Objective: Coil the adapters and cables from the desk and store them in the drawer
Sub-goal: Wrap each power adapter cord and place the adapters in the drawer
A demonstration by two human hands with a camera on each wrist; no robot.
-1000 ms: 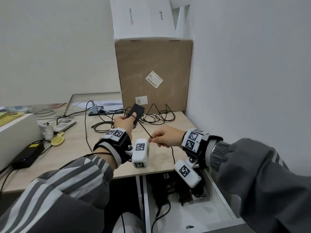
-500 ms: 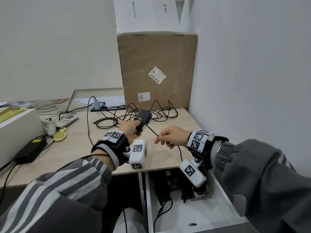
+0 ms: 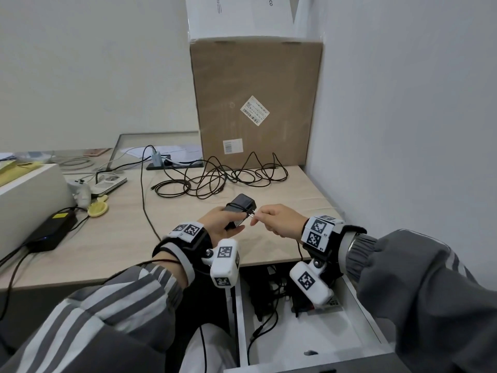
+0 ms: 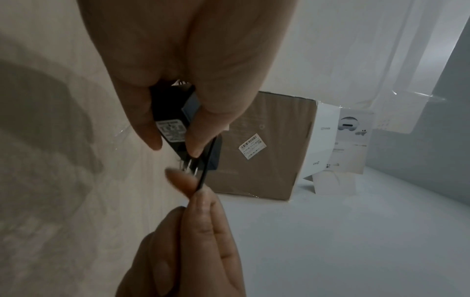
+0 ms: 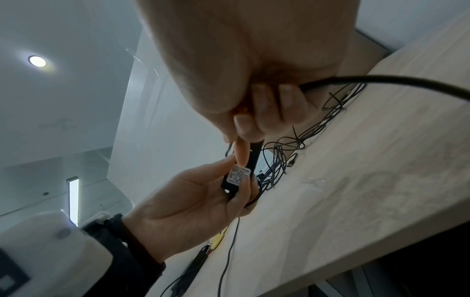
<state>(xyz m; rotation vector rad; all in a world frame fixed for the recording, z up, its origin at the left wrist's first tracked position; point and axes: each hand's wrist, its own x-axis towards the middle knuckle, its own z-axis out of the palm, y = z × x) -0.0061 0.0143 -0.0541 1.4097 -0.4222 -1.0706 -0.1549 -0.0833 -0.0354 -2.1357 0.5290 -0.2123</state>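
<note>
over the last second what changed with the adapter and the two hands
The right hand closed in on the left hand and now pinches the cable right beside the black adapter, where a stretch of cable ran taut between them before. The adapter came down and nearer to the person. The left hand kept its grip on it. The tangle of cables by the cardboard box and the open drawer stayed put.

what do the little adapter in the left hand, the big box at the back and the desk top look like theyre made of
Adapter: likely hard black plastic, matte, with a printed label and metal prongs.
Box: brown corrugated cardboard, dull, with paper shipping labels.
Desk top: pale wood-grain surface, probably laminate rather than solid wood; smooth, low sheen.
</note>
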